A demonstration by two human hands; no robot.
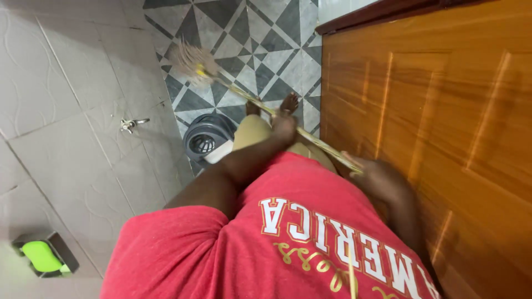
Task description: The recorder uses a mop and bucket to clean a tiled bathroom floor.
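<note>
Both hands are wrapped around a mop (233, 83): left hand (284, 126) mid-handle, right hand (377, 177) at the top end. Thin pale stick, yellow collar, frayed beige strings splayed on the patterned floor (266, 33), upper left of centre, above a grey bucket (206, 139).

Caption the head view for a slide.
Both hands, left hand and right hand, grip a mop handle above a patterned tile floor, beside a grey bucket.
</note>
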